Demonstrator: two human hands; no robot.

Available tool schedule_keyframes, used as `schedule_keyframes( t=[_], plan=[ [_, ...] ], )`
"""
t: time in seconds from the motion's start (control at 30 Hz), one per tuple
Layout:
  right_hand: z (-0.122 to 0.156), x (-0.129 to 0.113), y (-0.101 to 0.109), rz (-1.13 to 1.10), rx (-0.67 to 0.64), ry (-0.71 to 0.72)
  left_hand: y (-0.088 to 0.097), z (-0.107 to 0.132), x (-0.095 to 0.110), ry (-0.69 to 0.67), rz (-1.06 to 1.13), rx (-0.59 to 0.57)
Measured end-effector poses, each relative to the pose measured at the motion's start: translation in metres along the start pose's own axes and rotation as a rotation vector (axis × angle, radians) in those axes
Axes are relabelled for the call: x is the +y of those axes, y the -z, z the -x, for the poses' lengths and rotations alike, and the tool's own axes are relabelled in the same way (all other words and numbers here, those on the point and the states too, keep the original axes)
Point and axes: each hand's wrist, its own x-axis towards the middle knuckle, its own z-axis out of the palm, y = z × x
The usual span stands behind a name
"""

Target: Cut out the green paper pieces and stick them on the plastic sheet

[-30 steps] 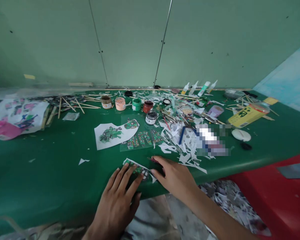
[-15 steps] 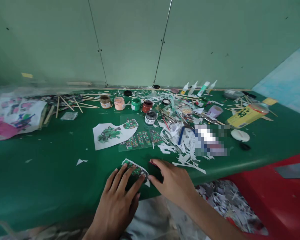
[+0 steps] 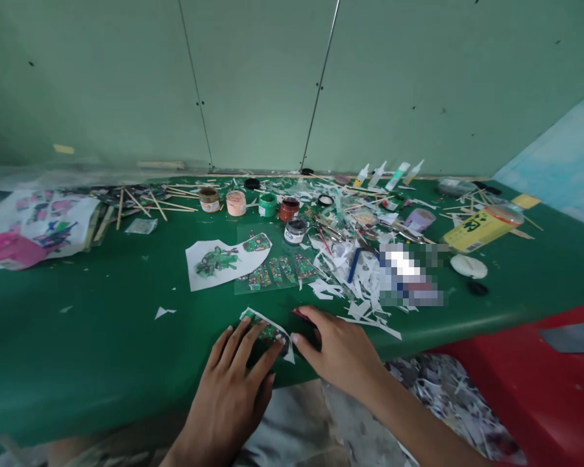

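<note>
While our left grip (image 3: pixel 233 389), flat and unclenched, covers part of the cutout (image 3: pixel 272 331), our curled right grip (image 3: pixel 345 350) hides its palm, so we cannot tell whether it holds anything.

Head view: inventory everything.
Small printed paper piece: one, green, front centre
Cut paper sheet: one, white, green print, centre
Plastic sheet: one, clear, centre
Round paint jars: five; brown, peach, green, red, black; back centre
Paper scraps: many, white, centre right
Slim nozzle bottles: four, mixed colours, back right
Wooden sticks: many, tan, back
Lying plastic jar: one, yellow label, right
Plastic container: one, pink, left
Table: one, green, foreground
Wall: one, green, back
Other clutter: not countable
Left hand: one, bare, on printed piece
Right hand: one, bare, beside it
</note>
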Motion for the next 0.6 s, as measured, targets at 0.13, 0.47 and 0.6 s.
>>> schedule_keyframes(
  t=[0.13,0.47,0.6],
  plan=[
    [0.001,-0.004,-0.001,0.017,-0.027,-0.039,0.005,-0.004,-0.003,-0.013,-0.003,-0.008],
    [-0.001,0.002,-0.001,0.032,0.013,-0.030,0.001,-0.012,-0.006,-0.144,0.021,0.026],
    [0.003,0.008,0.004,0.080,0.067,0.042,0.000,-0.020,-0.002,-0.086,0.014,-0.019]
  ],
)
